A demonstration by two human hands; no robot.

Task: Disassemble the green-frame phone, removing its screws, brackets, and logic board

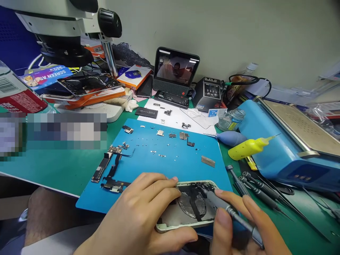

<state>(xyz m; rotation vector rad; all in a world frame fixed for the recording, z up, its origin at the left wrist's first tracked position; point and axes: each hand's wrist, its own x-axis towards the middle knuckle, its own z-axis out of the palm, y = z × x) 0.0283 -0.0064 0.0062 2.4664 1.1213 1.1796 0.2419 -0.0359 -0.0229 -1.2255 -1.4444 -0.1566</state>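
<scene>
My left hand (140, 209) is closed around an opened phone housing (174, 216), fingers over the far edge and thumb along the near one. The housing is tilted, and a round charging coil (186, 205) shows inside it. Between the fingers and thumb of my right hand (247, 219) is a grey screwdriver (225, 205). Its tip reaches into the housing's upper right corner; whether it sits on a screw is too small to tell. Beyond my left hand, a phone logic board (100, 169) and a charging-port flex cable (113, 186) lie on the blue mat (148, 166).
Tiny screws and metal brackets (160, 132) dot the mat. A battery (146, 113) lies behind. On the right are several screwdrivers (259, 193), a yellow bottle (245, 148), a blue air blower (231, 137) and a blue machine (278, 152). A microscope (66, 46) overhangs the left.
</scene>
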